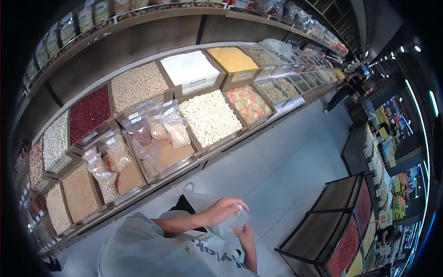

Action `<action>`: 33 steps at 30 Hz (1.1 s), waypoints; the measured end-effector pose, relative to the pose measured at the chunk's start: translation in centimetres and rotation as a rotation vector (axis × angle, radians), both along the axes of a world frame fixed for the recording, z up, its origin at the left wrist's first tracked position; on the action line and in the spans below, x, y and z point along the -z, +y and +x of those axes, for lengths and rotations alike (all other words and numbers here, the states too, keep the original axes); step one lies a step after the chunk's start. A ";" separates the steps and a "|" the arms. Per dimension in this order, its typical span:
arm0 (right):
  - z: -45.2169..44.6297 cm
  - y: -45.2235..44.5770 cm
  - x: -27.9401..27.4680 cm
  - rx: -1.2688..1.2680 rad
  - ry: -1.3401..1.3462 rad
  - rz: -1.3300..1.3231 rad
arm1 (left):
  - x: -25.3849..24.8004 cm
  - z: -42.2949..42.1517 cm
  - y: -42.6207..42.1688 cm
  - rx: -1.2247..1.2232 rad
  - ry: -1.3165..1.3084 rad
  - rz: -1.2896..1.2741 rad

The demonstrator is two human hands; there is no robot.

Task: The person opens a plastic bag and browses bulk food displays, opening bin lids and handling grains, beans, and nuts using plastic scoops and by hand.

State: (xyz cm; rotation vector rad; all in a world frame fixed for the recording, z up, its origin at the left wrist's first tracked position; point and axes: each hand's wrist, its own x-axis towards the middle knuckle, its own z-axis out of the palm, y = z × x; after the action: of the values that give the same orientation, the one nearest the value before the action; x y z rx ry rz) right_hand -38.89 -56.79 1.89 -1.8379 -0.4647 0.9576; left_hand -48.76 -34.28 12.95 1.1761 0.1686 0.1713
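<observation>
In front of my shirt, my left hand [222, 211] is closed with its fingers on a crumpled clear plastic bag [241, 216]. My right hand [245, 234] is just below it, fingers bent against the lower part of the same plastic. What the bag contains, if anything, I cannot make out. Ahead of my hands, an open bin [173, 170] holds a clear plastic scoop [148, 157] and several filled, labelled bags [177, 134]. Beside it lies a bin of flat white pieces [210, 117].
Sloping bins run along the display, with dark red beans [90, 113], white grains [189, 67] and yellow grains [230, 60]. Wrapped sweets [248, 104] fill another. Packets [85, 21] line a shelf above. A dark-framed stand [323, 221] is at right; a person [344, 92] stands farther down the aisle.
</observation>
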 end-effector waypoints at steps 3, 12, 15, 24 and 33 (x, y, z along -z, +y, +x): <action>0.3 5.4 1.2 0.052 0.128 -0.014 | 0.3 3.1 1.5 -0.017 0.044 0.083; 15.3 18.6 -3.0 0.127 0.537 0.305 | 0.1 16.0 10.6 0.056 -0.002 0.696; 20.5 22.3 -1.5 -0.032 -0.105 0.371 | 0.4 20.9 13.5 0.135 -0.062 0.637; 39.4 21.7 8.4 0.410 -0.635 -0.508 | 3.8 32.6 19.0 0.218 0.038 0.248; 51.4 19.4 -1.0 0.672 0.392 0.436 | 14.9 51.3 18.6 -0.004 0.178 0.752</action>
State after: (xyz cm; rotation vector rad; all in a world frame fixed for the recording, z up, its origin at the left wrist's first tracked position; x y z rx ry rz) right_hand 12.51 -37.39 2.86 -1.2321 0.1795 0.6520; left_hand 2.55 -15.67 -1.97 1.9423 0.2757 0.1347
